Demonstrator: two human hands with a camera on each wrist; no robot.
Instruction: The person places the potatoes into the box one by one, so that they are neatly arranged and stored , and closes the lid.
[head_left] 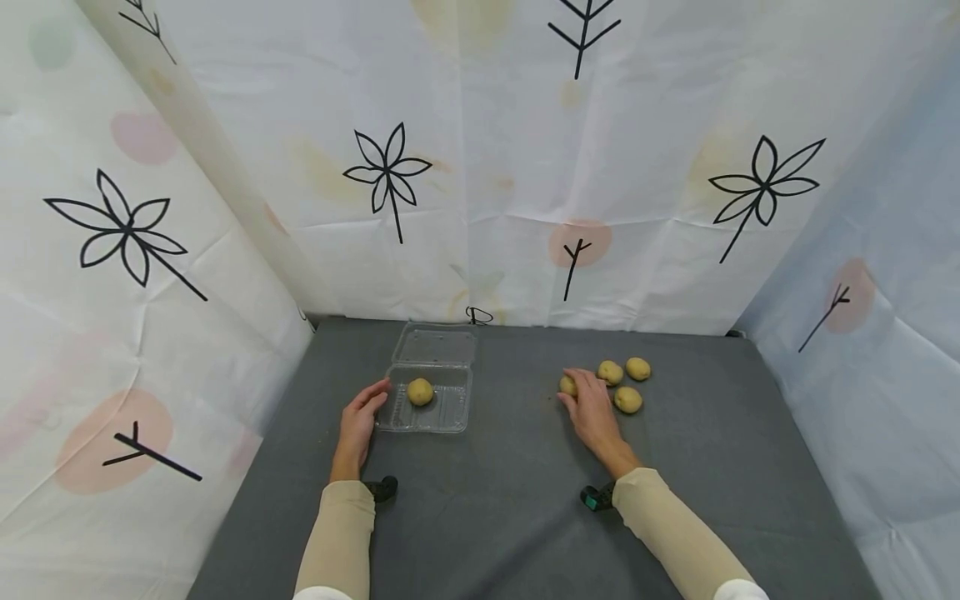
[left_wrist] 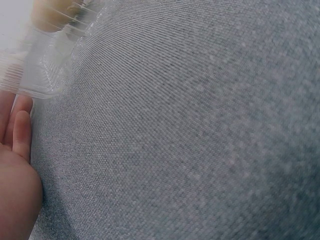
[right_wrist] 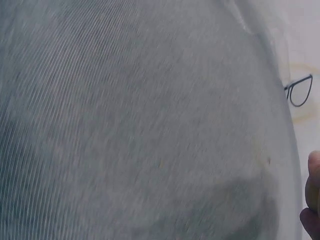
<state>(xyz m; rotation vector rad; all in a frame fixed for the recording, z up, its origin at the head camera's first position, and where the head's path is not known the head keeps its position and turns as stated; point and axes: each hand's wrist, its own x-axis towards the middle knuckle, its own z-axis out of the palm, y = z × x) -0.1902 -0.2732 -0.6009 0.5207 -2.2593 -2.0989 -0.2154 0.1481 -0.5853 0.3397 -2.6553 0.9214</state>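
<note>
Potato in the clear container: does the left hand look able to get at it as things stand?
Probably yes: the left hand is right at the container's left side, the lid is open, and nothing appears to cover the potato.

The head camera looked forward and down from above, across the grey surface [head_left: 495, 500] to the patterned cloth [head_left: 510, 150] behind. The left wrist camera [head_left: 382, 489], close over the surface, shared the left grip [head_left: 360, 422] and clear container [head_left: 452, 408] with the head view. The right wrist camera [head_left: 597, 498], also close, shared the cloth's black loop [right_wrist: 300, 93].
</note>
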